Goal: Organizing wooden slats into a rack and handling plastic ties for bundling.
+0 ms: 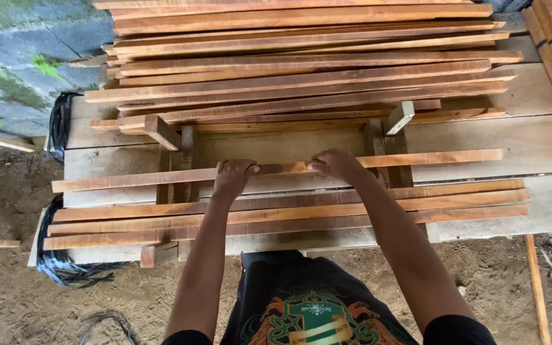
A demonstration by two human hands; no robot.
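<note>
We keep left hand (232, 176) & right hand (335, 163) closed on long reddish-brown wooden slat (416, 159), level across pale plank tabletop (538, 144).

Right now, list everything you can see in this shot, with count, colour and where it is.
held slat: one, reddish-brown, across workbench middle
near slats: about four, reddish-brown, front edge
slat pile: many, reddish-brown, bench rear
wooden jig blocks: several, brown, under the slats
workbench: one, pale wood
black strapping: bundle, bench's left end
dirt ground: brown, around bench
left hand: on held slat
right hand: on held slat
</note>
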